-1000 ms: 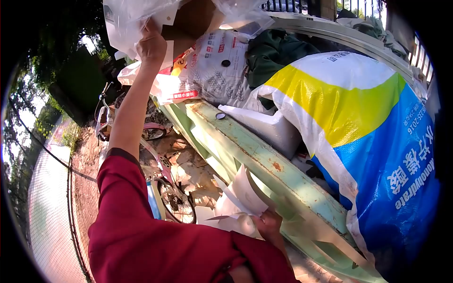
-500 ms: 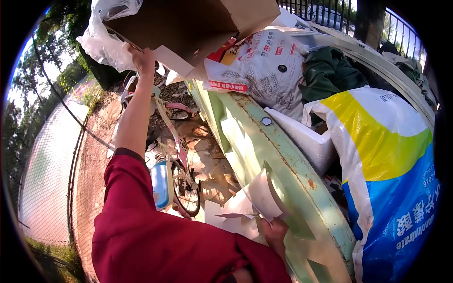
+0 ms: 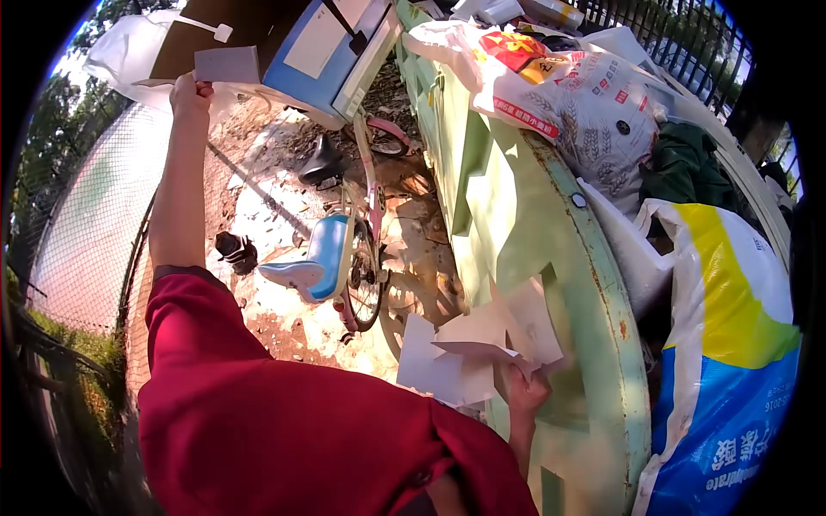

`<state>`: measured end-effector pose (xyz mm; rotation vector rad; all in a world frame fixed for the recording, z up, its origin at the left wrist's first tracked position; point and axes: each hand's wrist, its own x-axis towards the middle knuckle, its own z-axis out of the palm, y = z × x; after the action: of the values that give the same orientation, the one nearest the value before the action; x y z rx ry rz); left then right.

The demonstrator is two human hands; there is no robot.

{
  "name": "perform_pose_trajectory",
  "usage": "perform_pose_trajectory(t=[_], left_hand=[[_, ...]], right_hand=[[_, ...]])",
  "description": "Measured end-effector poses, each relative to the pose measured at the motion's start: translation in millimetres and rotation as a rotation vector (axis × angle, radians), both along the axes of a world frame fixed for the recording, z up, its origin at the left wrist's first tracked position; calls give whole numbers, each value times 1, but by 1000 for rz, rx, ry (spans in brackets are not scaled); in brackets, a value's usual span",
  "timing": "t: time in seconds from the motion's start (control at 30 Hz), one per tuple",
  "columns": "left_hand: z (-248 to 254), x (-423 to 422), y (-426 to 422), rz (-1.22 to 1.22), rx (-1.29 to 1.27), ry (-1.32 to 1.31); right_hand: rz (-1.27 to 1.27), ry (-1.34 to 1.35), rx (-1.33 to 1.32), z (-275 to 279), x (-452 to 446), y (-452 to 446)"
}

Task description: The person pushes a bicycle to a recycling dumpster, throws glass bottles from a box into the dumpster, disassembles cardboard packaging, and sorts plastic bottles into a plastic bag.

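Note:
My left hand (image 3: 191, 95), at the upper left, grips a pale flap of a cardboard box (image 3: 228, 30) with a brown inside. Clear plastic (image 3: 116, 60) hangs at the box's left. To its right is a blue-and-white panel (image 3: 314, 64); I cannot tell whether it belongs to the box. Low on the right, my right hand (image 3: 528, 391) is closed on the edge of some flattened, folded cardboard (image 3: 482, 344), pale with several flaps sticking out. This cardboard is held in front of the green side of a large metal bin (image 3: 499, 198).
The bin's contents include a printed flour sack (image 3: 594, 112), dark green cloth (image 3: 688, 168), white foam (image 3: 632, 245) and a blue-yellow-white sack (image 3: 731, 344). A pink bicycle (image 3: 370, 232) with a blue rear part stands below. Mesh fence (image 3: 95, 224) runs along the left.
My left hand has moved left and up with the box, and the blue-and-white panel has come into view. My right hand and the folded cardboard have shifted slightly right; the view has turned left.

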<state>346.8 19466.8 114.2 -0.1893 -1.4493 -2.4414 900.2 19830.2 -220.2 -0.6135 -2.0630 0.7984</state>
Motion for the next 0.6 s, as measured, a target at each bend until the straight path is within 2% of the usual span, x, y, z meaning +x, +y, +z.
perform_pose_trajectory(t=[0.03, 0.17, 0.2, 0.3, 0.37, 0.43, 0.5, 0.57, 0.6], left_hand=[[-6, 5, -29, -51, 10, 11], [-36, 47, -126, 144, -14, 4], [-50, 50, -159, 116, -74, 28], [-82, 79, -226, 356, -125, -111], [-114, 91, -275, 396, -81, -91], [-136, 123, -294, 491, -49, -102], [-156, 137, -317, 532, -41, -156], [-178, 139, -329, 572, -61, -201], [-183, 141, -327, 554, -49, -231]], right_hand=[[-10, 12, 28, -1, 1, -1], [-158, -50, -99, -15, 12, -10], [-142, 71, -175, -6, 5, -20], [-135, 176, -288, -3, -13, -29], [-183, 208, -295, 45, -42, -65], [-59, 354, -429, 75, -70, -86], [-102, 352, -333, 115, -99, -110], [93, 570, -474, 141, -128, -125], [97, 591, -359, 148, -144, -122]])
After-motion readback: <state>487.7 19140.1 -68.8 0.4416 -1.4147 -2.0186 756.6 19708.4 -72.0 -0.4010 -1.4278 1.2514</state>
